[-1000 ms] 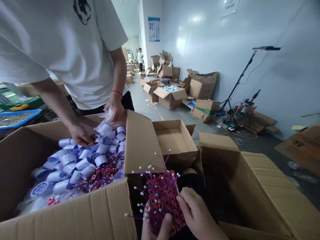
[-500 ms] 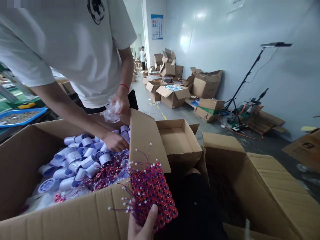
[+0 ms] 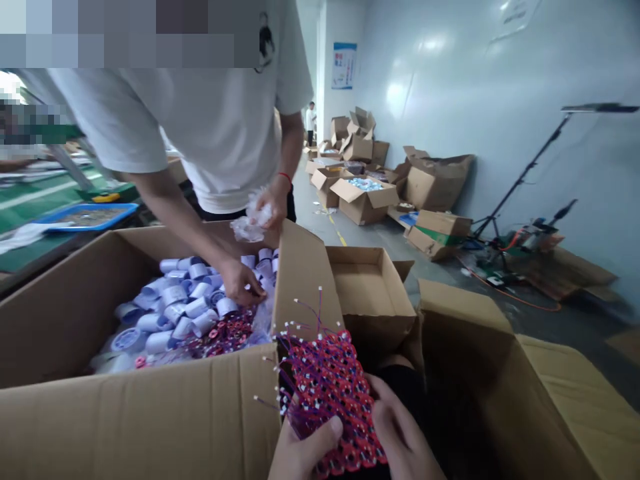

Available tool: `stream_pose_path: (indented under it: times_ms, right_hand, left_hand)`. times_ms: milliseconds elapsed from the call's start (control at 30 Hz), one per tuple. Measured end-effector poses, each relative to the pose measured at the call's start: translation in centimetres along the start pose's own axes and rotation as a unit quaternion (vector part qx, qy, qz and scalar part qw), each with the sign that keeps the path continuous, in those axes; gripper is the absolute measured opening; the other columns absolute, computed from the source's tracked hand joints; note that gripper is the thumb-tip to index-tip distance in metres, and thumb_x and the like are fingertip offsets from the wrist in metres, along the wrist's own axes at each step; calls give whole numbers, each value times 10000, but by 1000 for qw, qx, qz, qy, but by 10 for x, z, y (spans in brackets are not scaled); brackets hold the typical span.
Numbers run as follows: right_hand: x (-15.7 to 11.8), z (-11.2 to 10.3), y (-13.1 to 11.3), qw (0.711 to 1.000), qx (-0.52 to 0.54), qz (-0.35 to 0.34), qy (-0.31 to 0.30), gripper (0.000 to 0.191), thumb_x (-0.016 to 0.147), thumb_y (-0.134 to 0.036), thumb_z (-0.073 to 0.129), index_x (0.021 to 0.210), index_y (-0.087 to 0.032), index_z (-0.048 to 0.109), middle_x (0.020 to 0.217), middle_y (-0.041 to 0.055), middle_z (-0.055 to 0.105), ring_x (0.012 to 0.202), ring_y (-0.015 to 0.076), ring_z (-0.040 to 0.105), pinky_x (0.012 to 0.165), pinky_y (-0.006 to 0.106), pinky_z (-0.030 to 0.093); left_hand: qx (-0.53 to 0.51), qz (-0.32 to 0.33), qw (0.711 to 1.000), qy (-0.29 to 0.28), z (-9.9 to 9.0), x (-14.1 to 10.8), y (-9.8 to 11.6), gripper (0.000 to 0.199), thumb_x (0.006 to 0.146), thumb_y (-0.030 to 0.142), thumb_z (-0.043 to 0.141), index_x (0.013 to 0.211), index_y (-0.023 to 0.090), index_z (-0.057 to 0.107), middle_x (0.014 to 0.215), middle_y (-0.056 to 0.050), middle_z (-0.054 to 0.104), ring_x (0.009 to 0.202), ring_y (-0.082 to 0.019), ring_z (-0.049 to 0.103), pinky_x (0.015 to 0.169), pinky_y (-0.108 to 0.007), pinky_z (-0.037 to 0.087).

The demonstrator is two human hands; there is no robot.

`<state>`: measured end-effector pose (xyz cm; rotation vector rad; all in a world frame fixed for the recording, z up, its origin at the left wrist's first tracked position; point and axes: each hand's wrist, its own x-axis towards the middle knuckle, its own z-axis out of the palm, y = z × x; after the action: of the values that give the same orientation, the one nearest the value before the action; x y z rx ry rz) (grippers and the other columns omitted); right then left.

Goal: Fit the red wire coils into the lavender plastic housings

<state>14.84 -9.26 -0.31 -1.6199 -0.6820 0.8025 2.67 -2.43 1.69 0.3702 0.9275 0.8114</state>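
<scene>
At left, a blue tray (image 3: 93,217) rests on the green bench (image 3: 30,247). Right of it, a large cardboard box (image 3: 150,413) contains white plastic cylinders (image 3: 173,295) and loose red circular boards (image 3: 230,331) with wires. A co-worker (image 3: 215,133) reaches one hand into this box and grips crumpled clear plastic (image 3: 253,219) in the other. Next, the person's left hand (image 3: 305,447) clamps the red circuit board panel (image 3: 333,393), thumb on its face; the panel is tilted beside the box's near right corner, its wires and white connectors projecting leftward and upward. The right hand (image 3: 400,427) holds the panel's right edge, fingers partly hidden. At right stands an open cardboard carton (image 3: 505,373).
</scene>
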Motion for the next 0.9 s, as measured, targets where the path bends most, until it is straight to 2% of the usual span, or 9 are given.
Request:
stream_pose_path:
  times_ms: [67,133,200,333,467,567,700,800,900]
  right_hand:
    - [15,20,-28,992,4,3,-123,599,762,-681,540,1168,-252,639,1252,87,637,1200,285,545,1024,402,434]
    - [26,32,-45,963,5,-11,-271,606,787,-663,524,1215,-244,609,1247,90,635,1190,278,554,1015,402,442]
    - [34,40,-47,937,7,-23,-349,597,825,-637,490,1265,-241,572,1274,90,617,1201,268,548,1022,402,436]
    - [40,59,-29,947,-14,-8,-321,564,816,-602,537,1252,-248,590,1305,85,602,1238,275,519,1038,419,418]
    - [39,82,-23,950,-11,-104,-293,458,822,-558,552,1111,-221,663,1091,106,710,1030,276,650,895,388,526]
    - [36,94,-29,950,-28,-204,-233,338,883,-474,490,1009,-209,659,920,99,735,843,243,691,748,309,556]
    - [32,101,-39,926,-71,-323,-184,223,922,-342,438,885,-221,621,755,60,717,622,184,672,578,222,523]
    - [35,101,-46,913,-82,-359,-173,224,925,-317,426,862,-217,616,726,58,718,577,174,667,548,212,521]
    - [41,100,-48,908,-97,-348,-212,259,914,-348,452,867,-201,660,780,82,742,665,203,707,581,225,546]
  left_hand:
    - [2,34,999,35,-12,-2,11,829,392,285,914,1153,147,615,851,-131,751,923,-370,683,887,-481,512]
    - [-5,70,996,63,-24,-6,23,850,381,301,917,1161,148,614,812,-125,751,881,-378,690,880,-507,510]
    - [-21,93,993,67,-33,-12,33,833,362,295,918,1132,154,636,792,-125,749,848,-388,693,866,-532,509]
    - [22,145,987,59,-35,-22,52,573,388,290,909,912,150,728,792,-138,746,828,-387,692,847,-535,511]
    - [95,257,955,114,-26,-22,63,342,449,362,884,683,161,737,704,-101,737,818,-342,691,842,-451,535]
    - [105,302,936,145,-21,-18,62,329,502,402,854,705,168,745,744,-97,743,788,-320,691,779,-404,561]
    - [126,322,922,174,-23,-14,56,226,519,364,849,639,216,730,723,-88,738,876,-332,676,768,-356,566]
    - [118,329,921,174,-23,-11,56,227,537,376,833,648,209,727,709,-85,735,894,-339,673,752,-355,571]
    - [118,352,914,166,-20,-10,60,279,565,394,805,711,167,734,728,-79,739,817,-315,689,743,-364,575]
